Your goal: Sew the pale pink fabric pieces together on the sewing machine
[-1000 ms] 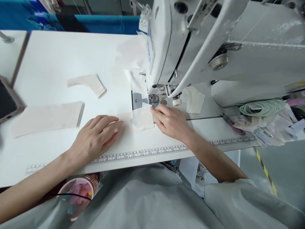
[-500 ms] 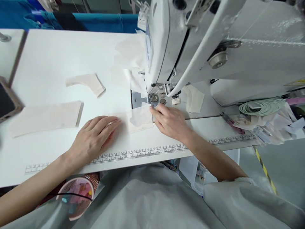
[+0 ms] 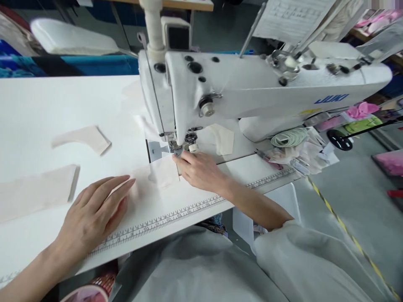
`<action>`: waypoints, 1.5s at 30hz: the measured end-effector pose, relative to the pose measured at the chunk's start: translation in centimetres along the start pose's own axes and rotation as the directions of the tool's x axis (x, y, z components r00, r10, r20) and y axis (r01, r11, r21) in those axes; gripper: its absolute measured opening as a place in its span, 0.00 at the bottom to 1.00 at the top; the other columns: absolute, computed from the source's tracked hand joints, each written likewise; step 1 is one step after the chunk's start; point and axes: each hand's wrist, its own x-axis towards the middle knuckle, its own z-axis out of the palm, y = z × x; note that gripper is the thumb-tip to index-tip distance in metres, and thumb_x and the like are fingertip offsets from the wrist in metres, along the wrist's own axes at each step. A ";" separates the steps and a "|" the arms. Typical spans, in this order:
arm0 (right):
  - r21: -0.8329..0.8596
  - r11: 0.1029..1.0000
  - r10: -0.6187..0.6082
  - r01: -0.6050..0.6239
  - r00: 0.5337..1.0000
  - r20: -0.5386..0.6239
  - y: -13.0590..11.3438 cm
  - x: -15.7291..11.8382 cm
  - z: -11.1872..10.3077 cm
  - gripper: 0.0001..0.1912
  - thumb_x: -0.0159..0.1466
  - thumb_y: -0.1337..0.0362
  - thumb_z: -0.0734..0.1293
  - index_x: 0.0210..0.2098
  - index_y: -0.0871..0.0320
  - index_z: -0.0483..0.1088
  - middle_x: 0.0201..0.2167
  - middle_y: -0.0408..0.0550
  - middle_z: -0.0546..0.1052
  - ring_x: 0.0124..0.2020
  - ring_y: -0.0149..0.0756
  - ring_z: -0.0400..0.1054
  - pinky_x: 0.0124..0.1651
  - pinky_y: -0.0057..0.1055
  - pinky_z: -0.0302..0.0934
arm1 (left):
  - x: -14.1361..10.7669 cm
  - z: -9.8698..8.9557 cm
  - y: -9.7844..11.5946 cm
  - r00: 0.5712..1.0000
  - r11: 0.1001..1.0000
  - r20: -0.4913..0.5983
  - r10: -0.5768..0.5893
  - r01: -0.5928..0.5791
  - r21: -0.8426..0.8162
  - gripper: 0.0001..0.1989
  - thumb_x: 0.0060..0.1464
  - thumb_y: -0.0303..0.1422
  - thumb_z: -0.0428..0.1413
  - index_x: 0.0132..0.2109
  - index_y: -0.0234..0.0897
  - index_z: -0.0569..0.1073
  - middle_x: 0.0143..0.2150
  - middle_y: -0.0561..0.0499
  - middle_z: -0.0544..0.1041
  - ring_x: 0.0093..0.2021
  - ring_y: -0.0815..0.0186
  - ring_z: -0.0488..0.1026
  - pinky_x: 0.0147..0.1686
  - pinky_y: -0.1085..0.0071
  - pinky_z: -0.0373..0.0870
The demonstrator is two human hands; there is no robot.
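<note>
A thin pale pink fabric piece [image 3: 164, 171] lies on the white table just in front of the sewing machine's needle area [image 3: 176, 146]. My right hand [image 3: 201, 171] pinches the fabric's upper right corner between thumb and forefinger, close to the presser foot. The other fingers are curled. At the fabric's left end rests my left hand [image 3: 94, 209], fingers stretched out and thumb apart, holding nothing; whether its tips touch the fabric, I cannot tell. Further left are a curved fabric piece [image 3: 83, 138] and a long fabric piece [image 3: 37, 193].
The white sewing machine [image 3: 267, 100] spans the far side. A cream fabric piece [image 3: 223, 140] sits under its arm. Snips [image 3: 267, 159], a coiled green strip [image 3: 288, 137] and scraps lie at right. A printed ruler [image 3: 170, 219] follows the front edge, above a basket [image 3: 88, 293].
The view has swung right and up, showing more of the machine. My right hand stays at the fabric's corner. My left hand's fingers look a little more spread.
</note>
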 end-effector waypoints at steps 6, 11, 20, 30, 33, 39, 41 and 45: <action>0.225 0.964 0.166 -0.143 0.983 -0.084 7.7 -4.1 -3.3 0.10 0.68 0.65 0.61 0.43 0.59 0.73 0.39 0.50 0.75 0.37 0.35 0.70 0.41 0.32 0.62 | 2.5 -1.3 2.2 0.995 0.992 0.026 0.096 -0.093 -0.083 0.27 0.61 0.24 0.52 0.65 0.44 0.60 0.51 0.44 0.76 0.49 0.54 0.74 0.45 0.56 0.75; 0.344 0.906 0.286 -0.248 0.956 -0.064 12.9 -6.8 -2.2 0.11 0.60 0.59 0.70 0.39 0.58 0.72 0.41 0.49 0.74 0.33 0.34 0.70 0.38 0.32 0.64 | 5.0 -1.0 4.1 0.994 0.971 0.076 0.074 -0.054 -0.234 0.18 0.62 0.24 0.50 0.58 0.37 0.66 0.49 0.43 0.76 0.48 0.57 0.73 0.46 0.58 0.74; 0.303 0.942 0.185 -0.147 0.978 -0.100 13.0 -7.0 -2.0 0.08 0.65 0.64 0.63 0.34 0.58 0.74 0.36 0.47 0.76 0.35 0.33 0.69 0.38 0.29 0.59 | 12.5 2.9 8.7 0.986 0.824 0.159 0.048 0.051 -0.565 0.13 0.64 0.30 0.48 0.51 0.35 0.73 0.45 0.43 0.77 0.45 0.62 0.75 0.41 0.66 0.76; 0.311 0.944 0.173 -0.111 0.969 -0.178 13.3 -7.4 -1.4 0.11 0.66 0.67 0.61 0.33 0.57 0.76 0.36 0.47 0.77 0.35 0.33 0.70 0.38 0.29 0.59 | 20.2 8.5 10.4 0.939 0.778 0.257 -0.230 0.336 -0.530 0.13 0.56 0.27 0.50 0.45 0.33 0.76 0.36 0.48 0.78 0.33 0.67 0.74 0.39 0.69 0.73; 0.372 0.922 0.177 -0.103 0.969 -0.170 13.4 -7.7 -1.3 0.09 0.66 0.65 0.62 0.35 0.58 0.75 0.37 0.47 0.76 0.37 0.33 0.70 0.40 0.30 0.60 | 21.1 9.4 10.4 0.914 0.788 0.303 -0.270 0.390 -0.476 0.11 0.56 0.26 0.51 0.43 0.33 0.76 0.39 0.47 0.79 0.36 0.65 0.75 0.41 0.68 0.72; 0.207 0.968 0.169 -0.143 0.979 -0.114 13.0 -7.4 -1.4 0.07 0.65 0.67 0.64 0.37 0.60 0.74 0.38 0.50 0.76 0.39 0.36 0.69 0.40 0.31 0.59 | 22.0 9.6 10.3 0.866 0.763 0.402 -0.297 0.468 -0.445 0.08 0.58 0.30 0.52 0.40 0.35 0.76 0.38 0.47 0.80 0.35 0.64 0.75 0.38 0.68 0.71; 0.164 0.977 0.151 -0.132 0.983 -0.107 12.9 -7.2 -1.6 0.08 0.66 0.68 0.63 0.36 0.60 0.75 0.37 0.50 0.76 0.38 0.36 0.69 0.39 0.31 0.58 | 22.2 9.4 10.3 0.850 0.755 0.425 -0.311 0.493 -0.433 0.08 0.58 0.31 0.52 0.39 0.35 0.76 0.37 0.47 0.80 0.34 0.64 0.75 0.37 0.68 0.70; 0.174 0.976 0.154 -0.131 0.980 -0.128 13.0 -7.3 -1.8 0.11 0.65 0.70 0.62 0.35 0.59 0.77 0.38 0.48 0.78 0.37 0.35 0.70 0.37 0.31 0.57 | 22.6 9.2 10.5 0.825 0.735 0.460 -0.328 0.529 -0.425 0.09 0.58 0.31 0.51 0.38 0.34 0.76 0.32 0.49 0.79 0.30 0.65 0.73 0.34 0.69 0.67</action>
